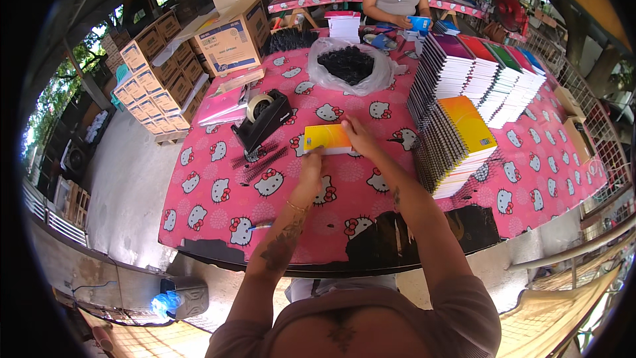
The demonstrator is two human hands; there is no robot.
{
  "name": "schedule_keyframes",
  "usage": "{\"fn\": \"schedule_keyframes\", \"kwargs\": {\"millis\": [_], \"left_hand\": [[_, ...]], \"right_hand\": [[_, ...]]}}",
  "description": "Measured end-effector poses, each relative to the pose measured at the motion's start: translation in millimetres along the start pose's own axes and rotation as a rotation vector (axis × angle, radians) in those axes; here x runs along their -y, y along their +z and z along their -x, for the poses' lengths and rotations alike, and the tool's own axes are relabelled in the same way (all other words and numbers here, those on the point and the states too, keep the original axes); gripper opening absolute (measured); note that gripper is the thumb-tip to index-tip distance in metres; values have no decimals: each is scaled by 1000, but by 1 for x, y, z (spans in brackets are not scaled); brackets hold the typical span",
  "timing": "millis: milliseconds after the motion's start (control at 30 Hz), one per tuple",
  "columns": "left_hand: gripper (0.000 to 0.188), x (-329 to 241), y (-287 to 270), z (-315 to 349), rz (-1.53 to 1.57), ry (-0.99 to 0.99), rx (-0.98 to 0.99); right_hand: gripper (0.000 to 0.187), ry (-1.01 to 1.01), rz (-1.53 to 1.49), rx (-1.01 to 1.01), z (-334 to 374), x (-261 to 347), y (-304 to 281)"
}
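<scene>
While gripping yellow-orange notebook [323,137] between closed fingers, at near edge with left hand [312,164] and right end with right hand [360,138], holding it over pink tablecloth [199,185], between black tape dispenser [264,124] and yellow notebook stack [464,139].

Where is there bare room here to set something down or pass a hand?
Bare cloth lies between the loose coils and the left edge, and right of the yellow stack, toward the edge. Reaching through looks feasible between the bag and held notebook. Crowded: back left, with carton and dispenser; back right, with coloured stacks.
</scene>
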State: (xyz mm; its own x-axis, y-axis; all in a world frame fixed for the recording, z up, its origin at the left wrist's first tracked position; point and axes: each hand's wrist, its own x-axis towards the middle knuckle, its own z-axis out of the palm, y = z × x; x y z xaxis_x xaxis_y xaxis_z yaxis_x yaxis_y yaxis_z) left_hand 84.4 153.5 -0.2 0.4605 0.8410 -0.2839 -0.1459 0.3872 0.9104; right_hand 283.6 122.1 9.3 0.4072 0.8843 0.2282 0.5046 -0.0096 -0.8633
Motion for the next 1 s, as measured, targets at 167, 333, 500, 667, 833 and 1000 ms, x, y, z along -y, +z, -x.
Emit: {"fn": "schedule_keyframes", "kwargs": {"millis": [167,333,500,667,833,1000], "left_hand": [[41,-46,-15,-32,-544,-54,193],[48,-65,0,-77,-1002,317,640],[42,-78,63,-15,-1384,662,576],[26,-43,17,10,-1454,1234,396],[29,-50,8,16,-1324,1116,265],[23,-52,35,82,-1341,1258,284]], "right_hand": [[58,-247,178,170,121,10,-14],[63,-577,517,313,165,50,15],[65,-460,577,181,131,17,27],[54,-479,450,250,137,38,25],[48,-416,200,3,164,52,-17],[46,-271,-90,-390,180,67,-53]]}}
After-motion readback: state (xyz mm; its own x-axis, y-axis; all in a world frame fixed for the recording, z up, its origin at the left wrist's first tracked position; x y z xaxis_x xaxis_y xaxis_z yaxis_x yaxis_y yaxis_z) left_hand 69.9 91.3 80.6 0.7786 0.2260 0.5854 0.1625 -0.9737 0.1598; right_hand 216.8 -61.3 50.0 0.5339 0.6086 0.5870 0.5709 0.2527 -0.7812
